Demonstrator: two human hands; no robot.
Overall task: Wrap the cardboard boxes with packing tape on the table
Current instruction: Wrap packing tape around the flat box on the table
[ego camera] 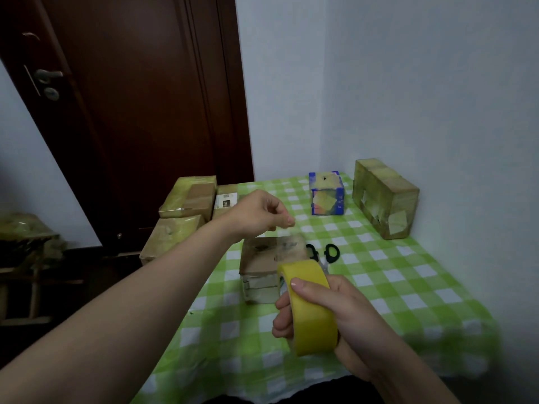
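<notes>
My right hand curls its fingers round the yellow packing tape roll. My left hand pinches the tape strip above the small cardboard box. Scissors lie at its 3 o'clock on the surface.

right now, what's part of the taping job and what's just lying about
Job: yellow packing tape roll in right hand, strip pinched by left fingers, small brown cardboard box, black scissors.
Lying about: blue taped box, large taped box by wall, stacked taped boxes.

The left grip and right grip are bare, like both forearms; the thumbnail is short.
</notes>
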